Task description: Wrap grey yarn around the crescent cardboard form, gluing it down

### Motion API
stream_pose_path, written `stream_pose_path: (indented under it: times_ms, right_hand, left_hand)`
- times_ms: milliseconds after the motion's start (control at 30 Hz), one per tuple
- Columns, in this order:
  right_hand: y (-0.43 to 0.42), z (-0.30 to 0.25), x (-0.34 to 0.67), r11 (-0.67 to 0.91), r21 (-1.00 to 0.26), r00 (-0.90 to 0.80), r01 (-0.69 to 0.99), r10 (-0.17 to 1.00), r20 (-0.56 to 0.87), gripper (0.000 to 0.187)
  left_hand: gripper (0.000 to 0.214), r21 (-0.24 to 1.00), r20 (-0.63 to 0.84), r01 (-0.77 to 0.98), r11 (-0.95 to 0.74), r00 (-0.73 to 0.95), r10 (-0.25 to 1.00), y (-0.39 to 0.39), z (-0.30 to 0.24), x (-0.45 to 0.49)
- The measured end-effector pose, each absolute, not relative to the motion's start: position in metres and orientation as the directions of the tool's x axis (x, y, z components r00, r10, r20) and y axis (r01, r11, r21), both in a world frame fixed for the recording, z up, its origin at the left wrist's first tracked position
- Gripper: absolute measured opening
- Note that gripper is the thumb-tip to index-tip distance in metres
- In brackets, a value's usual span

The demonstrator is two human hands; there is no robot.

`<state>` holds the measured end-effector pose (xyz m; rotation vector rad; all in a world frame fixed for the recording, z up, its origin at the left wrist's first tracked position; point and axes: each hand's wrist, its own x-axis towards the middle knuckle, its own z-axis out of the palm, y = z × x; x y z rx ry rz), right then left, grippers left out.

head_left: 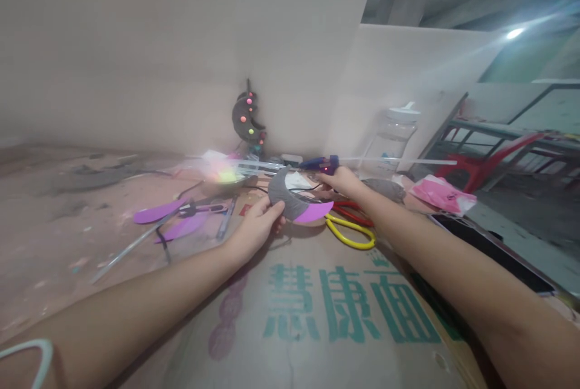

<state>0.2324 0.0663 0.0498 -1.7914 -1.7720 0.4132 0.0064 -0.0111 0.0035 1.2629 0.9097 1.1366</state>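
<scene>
My left hand (263,220) pinches a crescent-moon shape (280,191) between thumb and fingers. Most of the crescent is covered in grey material, and its lower right tip is bare purple. Farther back, my right hand (338,179) is closed at the handle of a dark blue glue gun (319,164); its fingers are partly hidden. A small red light glows on the gun, and a long translucent glue stick (399,161) juts out of its rear. Just right of the crescent lie scissors (351,235) with yellow and red handles.
Printed cardboard (299,304) covers the near tabletop. Purple cutouts (161,212) and a utility knife (203,209) lie left. A decorated grey crescent (244,117) stands by the wall. Right are a clear bottle (389,135), a pink packet (444,194) and a dark phone (493,253).
</scene>
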Motion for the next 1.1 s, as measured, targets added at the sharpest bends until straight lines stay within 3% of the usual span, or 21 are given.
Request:
stream_pose_path:
  times_ms: [133, 300, 533, 700, 933, 1100]
  right_hand:
    - [0.035, 0.069, 0.239, 0.098, -0.660, 0.057, 0.745, 0.976, 0.210, 0.029]
    - [-0.020, 0.069, 0.244, 0.269, -0.684, -0.006, 0.679, 0.933, 0.361, 0.026]
    - [-0.057, 0.033, 0.240, 0.156, -0.653, 0.116, 0.741, 0.928, 0.354, 0.037]
    - [-0.059, 0.022, 0.244, 0.272, -0.576, -0.035, 0.771, 0.921, 0.387, 0.036]
    - [-0.061, 0.021, 0.238, 0.410, -0.600, -0.193, 0.687, 0.899, 0.393, 0.029]
    - [-0.058, 0.013, 0.241, 0.419, -0.580, -0.161, 0.699, 0.882, 0.443, 0.033]
  left_hand:
    - [0.028, 0.984, 0.076, -0.174, -0.039, 0.207, 0.975, -0.009, 0.005, 0.006]
    - [0.028, 0.977, 0.046, -0.211, -0.003, 0.199, 0.979, -0.008, 0.004, 0.006]
    - [0.033, 0.982, 0.031, -0.190, 0.001, 0.169, 0.985, -0.006, 0.003, 0.006]
    - [0.031, 0.970, 0.058, -0.245, -0.013, 0.176, 0.983, -0.005, 0.003, 0.005]
    - [0.019, 0.986, 0.136, -0.116, -0.116, 0.189, 0.973, -0.003, 0.000, 0.003]
    - [0.022, 0.983, 0.170, -0.091, -0.158, 0.151, 0.974, -0.005, 0.002, 0.003]
